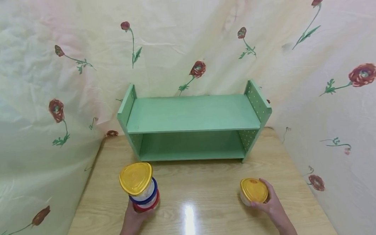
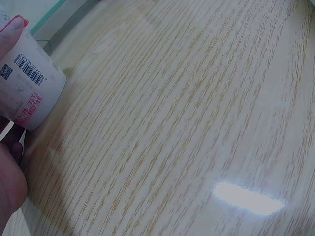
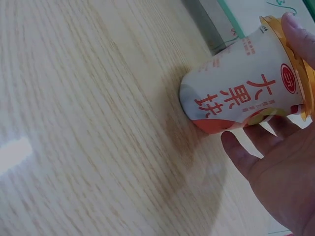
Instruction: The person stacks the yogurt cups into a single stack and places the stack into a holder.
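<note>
In the head view, three lidded cups stand stacked at the left front: a yellow-lidded cup (image 1: 136, 178) on top, a blue-lidded cup (image 1: 146, 198) in the middle, and a red-lidded cup (image 1: 149, 207) lowest. My left hand (image 1: 136, 216) grips the lowest cup from the near side. Its white printed wall (image 2: 34, 78), with a barcode, shows in the left wrist view, the thumb at the lid. Off to the right, my right hand (image 1: 271, 202) holds another yellow-lidded cup (image 1: 255, 191). Its thumb lies at that lid while the fingers (image 3: 241, 152) reach around the far side.
A green two-level shelf (image 1: 192, 113) stands at the back of the wooden table (image 1: 198, 188), its boards bare. Flower-patterned cloth (image 1: 171, 36) hangs behind and along both sides. A bright light reflection (image 1: 189, 224) lies on the tabletop between the hands.
</note>
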Tool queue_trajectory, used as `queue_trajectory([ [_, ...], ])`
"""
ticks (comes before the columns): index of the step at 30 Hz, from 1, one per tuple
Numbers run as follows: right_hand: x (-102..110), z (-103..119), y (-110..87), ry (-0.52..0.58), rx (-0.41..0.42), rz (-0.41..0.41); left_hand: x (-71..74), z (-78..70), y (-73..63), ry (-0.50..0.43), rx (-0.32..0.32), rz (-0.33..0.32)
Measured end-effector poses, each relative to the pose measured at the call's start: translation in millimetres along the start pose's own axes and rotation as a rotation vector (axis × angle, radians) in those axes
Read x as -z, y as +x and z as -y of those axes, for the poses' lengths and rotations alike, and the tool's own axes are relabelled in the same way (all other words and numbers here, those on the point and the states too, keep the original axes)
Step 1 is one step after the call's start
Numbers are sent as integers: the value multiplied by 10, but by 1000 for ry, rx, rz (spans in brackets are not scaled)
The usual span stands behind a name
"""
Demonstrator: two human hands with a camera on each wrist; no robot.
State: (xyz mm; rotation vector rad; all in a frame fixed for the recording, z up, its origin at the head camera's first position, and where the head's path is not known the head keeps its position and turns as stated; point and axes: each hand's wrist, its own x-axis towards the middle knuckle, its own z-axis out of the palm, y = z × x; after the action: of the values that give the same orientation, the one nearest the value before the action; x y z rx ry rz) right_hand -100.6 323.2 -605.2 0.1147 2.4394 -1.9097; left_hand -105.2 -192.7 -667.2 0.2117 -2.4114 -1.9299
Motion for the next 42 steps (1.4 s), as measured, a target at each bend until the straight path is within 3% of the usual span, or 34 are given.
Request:
queue_trajectory([
  [13, -164, 49, 60, -46, -98, -102, 20, -29, 80, -22, -19, 4],
  [24, -549, 86, 256, -36, -63, -238, 9, -67, 149, -7, -42, 3],
  [33, -1020, 341, 385, -8, -24, -158, -17, -26, 79, -7, -7, -15],
  [42, -1482, 896, 504, 55, 31, -103, -7, 30, -7, -10, 12, -4],
])
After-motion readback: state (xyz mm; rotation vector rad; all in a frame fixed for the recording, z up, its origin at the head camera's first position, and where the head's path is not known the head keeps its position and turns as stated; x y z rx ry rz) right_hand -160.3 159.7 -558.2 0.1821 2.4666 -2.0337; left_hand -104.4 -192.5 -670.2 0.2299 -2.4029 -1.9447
